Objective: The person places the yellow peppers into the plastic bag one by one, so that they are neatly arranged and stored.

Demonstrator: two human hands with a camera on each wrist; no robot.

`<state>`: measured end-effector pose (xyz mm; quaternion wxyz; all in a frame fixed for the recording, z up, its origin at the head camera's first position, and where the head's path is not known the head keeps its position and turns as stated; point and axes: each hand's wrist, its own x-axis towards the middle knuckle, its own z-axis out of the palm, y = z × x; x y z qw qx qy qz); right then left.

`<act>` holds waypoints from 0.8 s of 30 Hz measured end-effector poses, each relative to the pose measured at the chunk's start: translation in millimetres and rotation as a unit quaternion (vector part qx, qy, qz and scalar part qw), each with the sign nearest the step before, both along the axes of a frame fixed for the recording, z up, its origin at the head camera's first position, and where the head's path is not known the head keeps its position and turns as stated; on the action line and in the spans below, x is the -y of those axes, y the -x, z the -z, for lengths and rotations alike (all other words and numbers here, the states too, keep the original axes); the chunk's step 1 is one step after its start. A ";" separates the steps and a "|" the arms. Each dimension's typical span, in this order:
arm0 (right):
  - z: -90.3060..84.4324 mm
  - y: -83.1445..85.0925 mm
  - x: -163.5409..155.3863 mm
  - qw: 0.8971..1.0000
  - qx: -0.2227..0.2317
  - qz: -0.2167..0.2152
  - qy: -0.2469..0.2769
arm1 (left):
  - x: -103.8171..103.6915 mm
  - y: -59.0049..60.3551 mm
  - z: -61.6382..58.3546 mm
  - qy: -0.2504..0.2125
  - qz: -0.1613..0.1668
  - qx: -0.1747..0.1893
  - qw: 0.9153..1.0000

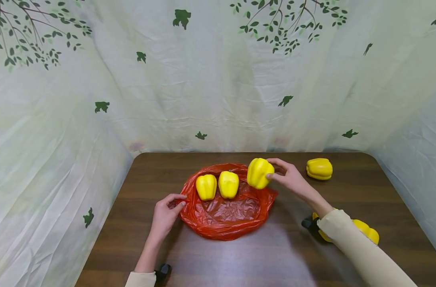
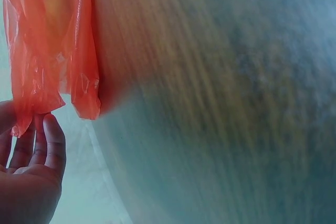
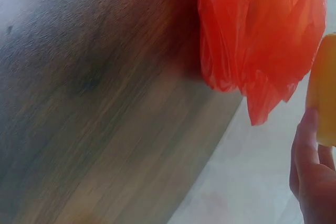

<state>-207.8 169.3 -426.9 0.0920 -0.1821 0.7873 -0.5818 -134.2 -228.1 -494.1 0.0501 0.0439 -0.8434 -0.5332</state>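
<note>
While a person's left hand (image 1: 165, 213) is pinching the left rim of a crumpled red see-through plastic bag (image 1: 226, 213) on a dark brown wood-grain table (image 1: 275, 255), the right hand (image 1: 289, 175) is holding a glossy yellow bell pepper (image 1: 259, 172) w/ thumb and fingers curled round it, just above the bag's right rear edge. Two more yellow bell peppers are sitting upright side by side inside the bag's opening, left one (image 1: 206, 186) & right one (image 1: 228, 184) nearly touching. A fourth yellow pepper (image 1: 319, 168) is lying on its side on the table beyond the right hand, well apart from the bag. A fifth yellow pepper (image 1: 365, 230) is lying near the table's right front, mostly hidden behind the cream sleeve (image 1: 361, 255) of the right arm.

No brands, labels or writing are showing anywhere; the pale fabric backdrop (image 1: 218, 79) is carrying only printed green leaves & branches.

Left wrist view is showing fingertips (image 2: 50, 129) gripping a fold of the red bag (image 2: 52, 45); the table (image 2: 220, 98) there is blurring badly. Right wrist view is cutting off most of the hand: only a finger (image 3: 307, 145) against a sliver of the held pepper (image 3: 325, 93) at the frame's right edge, w/ the red bag (image 3: 262, 35) beside it. A small black strap part (image 1: 163, 270) is peeking out at the left wrist, too small to make out.
</note>
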 end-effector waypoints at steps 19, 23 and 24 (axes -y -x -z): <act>27.3 32.4 20.0 0.988 -0.007 -0.036 -0.147 | 0.2 0.7 2.3 0.005 -0.002 -0.005 1.000; 30.2 35.5 24.5 0.983 -0.027 -0.045 -0.177 | -0.1 0.9 2.4 0.002 -0.002 -0.003 1.000; 31.1 36.2 25.5 0.982 -0.033 -0.049 -0.182 | -0.2 0.9 2.4 0.001 -0.001 -0.003 1.000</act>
